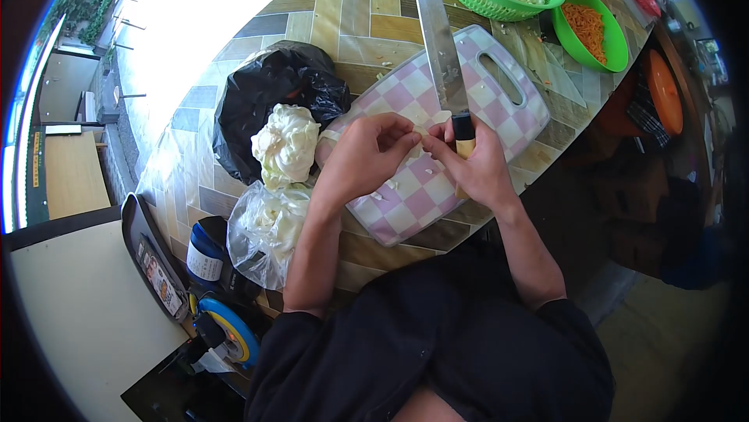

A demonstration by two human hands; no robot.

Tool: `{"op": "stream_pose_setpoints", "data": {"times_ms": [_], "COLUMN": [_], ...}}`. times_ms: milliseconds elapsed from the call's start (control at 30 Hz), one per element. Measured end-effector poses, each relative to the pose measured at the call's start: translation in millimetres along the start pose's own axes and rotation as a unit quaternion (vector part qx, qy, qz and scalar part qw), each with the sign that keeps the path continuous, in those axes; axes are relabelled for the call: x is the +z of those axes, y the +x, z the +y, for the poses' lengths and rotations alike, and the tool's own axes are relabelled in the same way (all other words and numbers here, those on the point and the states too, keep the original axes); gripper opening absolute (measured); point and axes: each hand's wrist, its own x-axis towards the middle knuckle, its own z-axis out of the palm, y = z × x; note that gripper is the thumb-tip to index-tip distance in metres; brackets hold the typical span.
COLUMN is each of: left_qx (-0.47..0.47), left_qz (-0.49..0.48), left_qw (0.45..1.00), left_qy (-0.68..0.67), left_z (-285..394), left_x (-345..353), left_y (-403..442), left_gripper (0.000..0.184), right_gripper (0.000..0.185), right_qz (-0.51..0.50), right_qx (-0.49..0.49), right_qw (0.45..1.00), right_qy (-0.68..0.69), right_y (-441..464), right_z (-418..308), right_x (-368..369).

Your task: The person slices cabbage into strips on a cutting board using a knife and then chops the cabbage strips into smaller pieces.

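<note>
My right hand (472, 158) is closed round the handle of a large kitchen knife (441, 40), its blade pointing up and away from me. My left hand (367, 155) is closed, its thumb and fingers meeting the right fingertips at a small pale piece (420, 130), partly hidden, which looks like cabbage. Both hands are above a pink-and-white checked cutting board (499, 119) with pale scraps on it. Left of my left hand, a whitish cabbage head (285, 143) rests against a black plastic bag (253, 86). More cabbage (277, 219) lies in a clear plastic bag (242, 246).
Beyond the board stand a green colander (488, 7) of shredded cabbage and a green bowl (616, 51) of shredded carrot. A dark tray (148, 254) and a blue-and-yellow round object (234, 332) are at lower left. The table's edge (573, 141) curves along the right.
</note>
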Motion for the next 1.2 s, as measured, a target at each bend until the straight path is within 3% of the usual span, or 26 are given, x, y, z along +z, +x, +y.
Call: {"op": "stream_pose_setpoints", "data": {"times_ms": [200,300,367,467,500,600,800,833,967,1067,1167,1200], "left_qx": [-0.015,-0.023,-0.016,-0.063,-0.025,0.058,0.113,0.121,0.158,0.154,0.118,0.095], "left_qz": [-0.038,-0.049,-0.045,0.013,0.026,0.069,0.154,0.155,0.117,0.070,0.036,0.020], "left_qw": [0.995,0.991,0.990,0.998,0.999,0.990,0.958,0.953,0.925,0.897,0.895,0.890], "left_qy": [-0.095,-0.126,-0.134,0.000,0.033,0.104,0.212,0.232,0.326,0.409,0.429,0.446], "left_z": [-2.8,-6.4,-7.2,7.8,1.4,-20.3,-23.5,-21.2,-22.1,-18.7,-3.9,-4.3], "left_x": [-3.1,-4.0,-3.1,1.4,4.3,16.8,16.4,13.5,11.0,20.7,34.4,39.2], "left_y": [1.4,1.8,1.7,1.7,3.2,5.7,-0.6,-1.9,-6.9,-15.5,-29.9,-31.3], "left_gripper": [0.030,0.031,0.030,0.028,0.028,0.026,0.022,0.022,0.022,0.025,0.030,0.044], "right_gripper": [0.026,0.024,0.024,0.025,0.027,0.031,0.037,0.036,0.038,0.047,0.051,0.052], "right_qz": [-0.031,-0.025,-0.017,-0.011,-0.012,-0.022,-0.064,-0.069,-0.061,-0.086,-0.128,-0.126], "right_qx": [0.061,0.084,0.076,0.107,0.124,0.011,0.163,0.199,0.152,0.093,0.092,0.097], "right_qw": [0.983,0.979,0.989,0.994,0.988,0.974,0.956,0.948,0.953,0.953,0.945,0.945], "right_qy": [0.170,0.184,0.123,-0.027,-0.090,-0.223,-0.235,-0.240,-0.256,-0.274,-0.285,-0.286], "right_y": [5.4,5.3,6.4,3.3,1.2,-14.9,-48.2,-54.0,-75.8,-87.2,-92.0,-93.7], "right_z": [0.3,-7.5,-2.7,-14.0,-19.0,-21.4,-32.6,-36.8,-39.5,-38.2,-35.4,-38.5], "right_x": [-7.0,-6.7,-7.2,-12.6,-15.9,-29.7,-52.7,-54.4,-58.5,-61.4,-68.7,-68.8]}}
